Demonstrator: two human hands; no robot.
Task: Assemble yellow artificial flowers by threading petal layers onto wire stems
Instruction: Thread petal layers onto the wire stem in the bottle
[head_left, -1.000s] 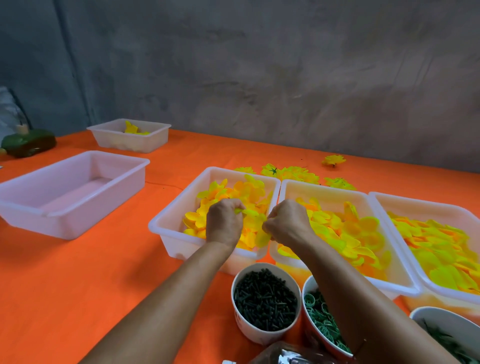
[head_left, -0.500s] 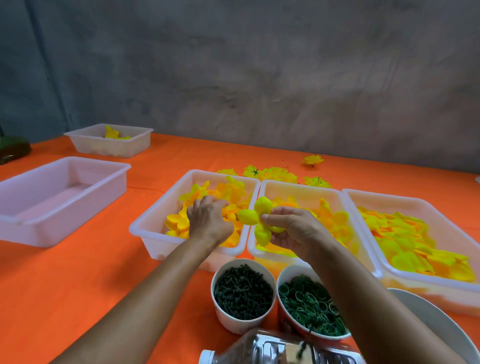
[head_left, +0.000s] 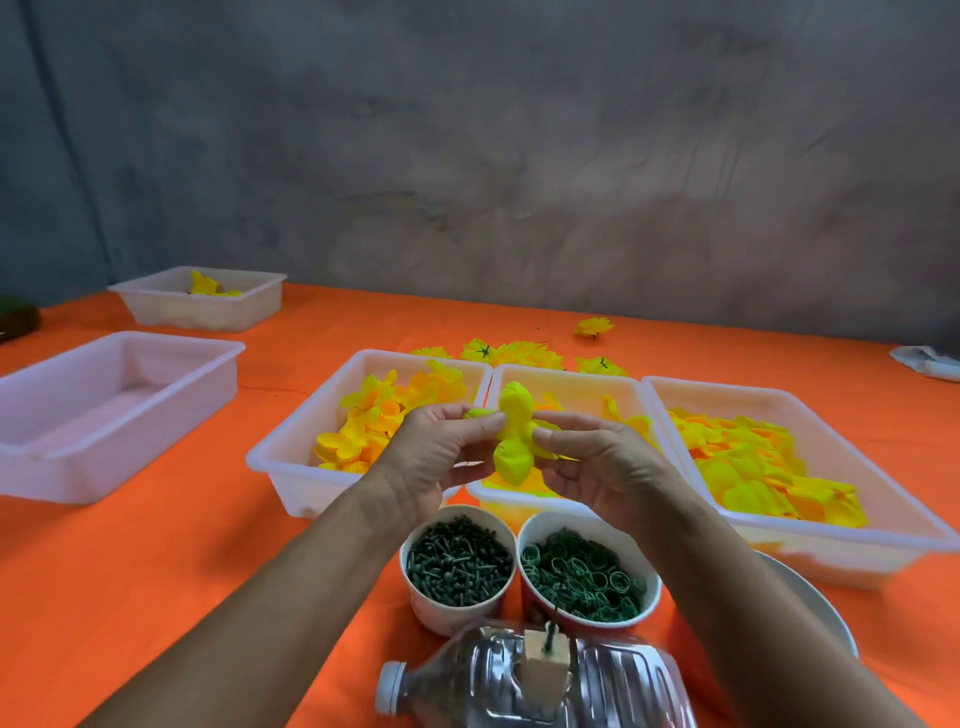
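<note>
A yellow petal layer (head_left: 511, 441) hangs in the air between my two hands, above the white trays. My left hand (head_left: 441, 457) pinches its left side and my right hand (head_left: 597, 467) pinches its right side. Below stand three trays of yellow petals: left tray (head_left: 291, 452), middle tray (head_left: 571, 376), right tray (head_left: 831, 525). A cup of dark green stem pieces (head_left: 457, 566) and a cup of green rings (head_left: 587, 577) stand in front of the trays. A small block with a dark wire (head_left: 545, 654) sits on a plastic bottle.
A clear plastic bottle (head_left: 519, 686) lies at the near edge. Two more trays stand at left: an empty one (head_left: 104, 410) and a far one (head_left: 202, 299) with a few petals. Finished yellow flowers (head_left: 519, 353) lie behind the trays. A white bowl (head_left: 810, 597) peeks out at right.
Both hands have lifted out of the trays and come toward me with a yellow petal layer, now held between them. The view has tilted down, showing the bottle.
</note>
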